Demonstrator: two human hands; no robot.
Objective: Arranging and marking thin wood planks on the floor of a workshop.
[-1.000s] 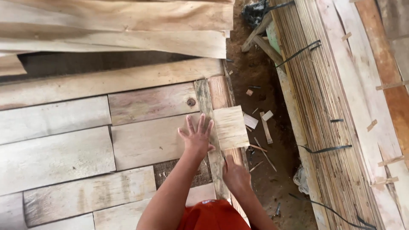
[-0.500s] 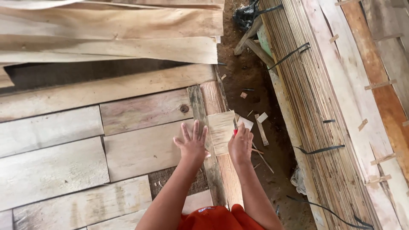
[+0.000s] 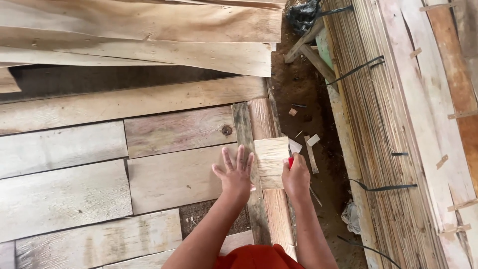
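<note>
The left hand lies spread flat, pinning the pale veneer patch over the grey strip; the right hand grips a red tool. Best keep pressing firmly while trimming.

Strapped bundle of thin veneer sheets fills right of frame, black bands across it. Loose long boards stacked upper left. Small wood offcuts on dirt floor at centre; black bag at top.

Dirt floor under pale veneer sheets, scattered wood scraps.
</note>
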